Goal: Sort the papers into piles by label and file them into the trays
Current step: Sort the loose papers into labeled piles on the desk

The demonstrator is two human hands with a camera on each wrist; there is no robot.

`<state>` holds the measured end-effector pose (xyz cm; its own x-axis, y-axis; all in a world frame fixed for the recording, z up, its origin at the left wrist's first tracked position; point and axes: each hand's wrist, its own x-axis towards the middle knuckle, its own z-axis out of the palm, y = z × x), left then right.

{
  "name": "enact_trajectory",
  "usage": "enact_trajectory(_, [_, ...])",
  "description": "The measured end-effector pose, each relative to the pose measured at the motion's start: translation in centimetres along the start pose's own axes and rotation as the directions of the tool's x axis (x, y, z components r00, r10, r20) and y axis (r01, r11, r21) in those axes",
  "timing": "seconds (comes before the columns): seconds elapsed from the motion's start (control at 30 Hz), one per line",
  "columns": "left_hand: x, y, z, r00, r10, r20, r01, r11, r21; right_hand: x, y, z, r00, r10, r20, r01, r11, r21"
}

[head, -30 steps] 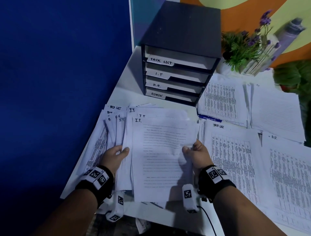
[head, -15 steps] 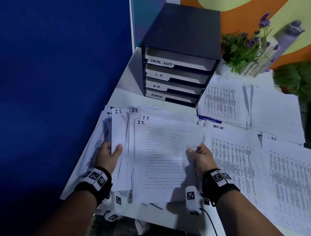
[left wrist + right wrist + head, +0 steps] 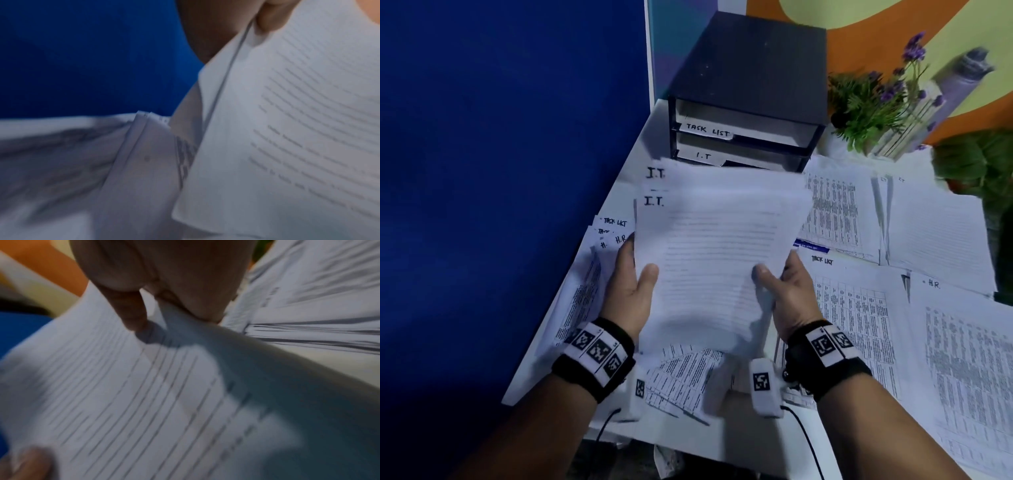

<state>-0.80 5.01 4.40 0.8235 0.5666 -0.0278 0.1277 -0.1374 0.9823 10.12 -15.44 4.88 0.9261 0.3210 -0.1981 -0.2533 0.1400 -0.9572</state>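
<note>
While raised above the tabletop [image 3: 626, 192] before the trays [image 3: 743, 137], I.T. stack [image 3: 715, 260] gripped at both side edges: left hand [image 3: 631, 291], right hand [image 3: 791, 294], thumbs on top.

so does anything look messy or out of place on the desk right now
Yes: the white I.T.-labelled sheets held in both hands are unevenly stacked, top edges staggered. Beneath them, a printed table sheet lies crooked, overhanging the white desk's near edge.

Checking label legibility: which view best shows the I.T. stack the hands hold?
The head view: the I.T. stack shows whole, labels readable, between left hand and right hand. Both wrist views show only blurred text lines, no label.
</note>
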Motion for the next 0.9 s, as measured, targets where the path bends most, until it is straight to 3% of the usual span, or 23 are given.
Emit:
enact_trajectory(0.13, [0.7, 2.4, 0.1, 0.974, 0.154, -0.164, -0.157, 0.988, -0.008, -0.9, -2.7, 2.9, 0.954, -0.298, -0.045, 0.296, 0.954, -0.034])
enact_trajectory(0.23, [0.3, 2.7, 0.0, 0.964, 0.164, -0.209, -0.178, 0.983, -0.050, -1.8, -2.7, 3.3, 0.925, -0.379, -0.015, 0.376, 0.922, -0.094])
enact_trajectory(0.33, [-0.1, 1.6, 0.5, 0.979, 0.018, -0.201, -0.009, 0.999, 0.045, -2.1, -0.1, 2.6, 0.971, -0.240, -0.004, 0.232, 0.942, -0.241])
enact_trajectory(0.4, [-0.2, -0.2, 0.9, 0.992, -0.023, -0.126, 0.042, 0.989, 0.144, -2.0, 1.8, 2.2, 0.995, -0.099, 0.000, 0.094, 0.942, -0.321])
enact_trajectory(0.47, [0.0, -2.6, 0.9, 0.994, -0.068, -0.088, 0.089, 0.960, 0.267, -1.7, 3.3, 1.8, 1.000, 0.010, -0.003, -0.011, 0.924, -0.382])
enact_trajectory(0.53, [0.1, -4.7, 0.8, 0.980, -0.146, -0.132, 0.189, 0.887, 0.420, -1.1, 3.8, 0.9, 0.996, 0.038, -0.075, -0.067, 0.897, -0.436])
enact_trajectory(0.6, [-0.1, -5.7, 0.6, 0.930, -0.303, -0.209, 0.367, 0.731, 0.576, -0.3, 3.8, -0.3, 0.985, -0.008, -0.175, -0.077, 0.878, -0.473])
enact_trajectory(0.67, [-0.4, -6.0, 0.5, 0.864, -0.435, -0.252, 0.491, 0.625, 0.606, 0.3, 3.3, -1.6, 0.967, -0.039, -0.251, -0.083, 0.886, -0.457])
enact_trajectory(0.8, [-0.3, -5.8, 0.9, 0.787, -0.542, -0.295, 0.595, 0.539, 0.597, 1.1, 2.6, -4.6, 0.944, -0.068, -0.324, -0.119, 0.844, -0.523])
enact_trajectory(0.9, [0.6, -6.3, 1.0, 0.744, -0.578, -0.337, 0.656, 0.533, 0.535, 1.0, 2.0, -6.2, 0.966, -0.016, -0.259, -0.147, 0.791, -0.595])
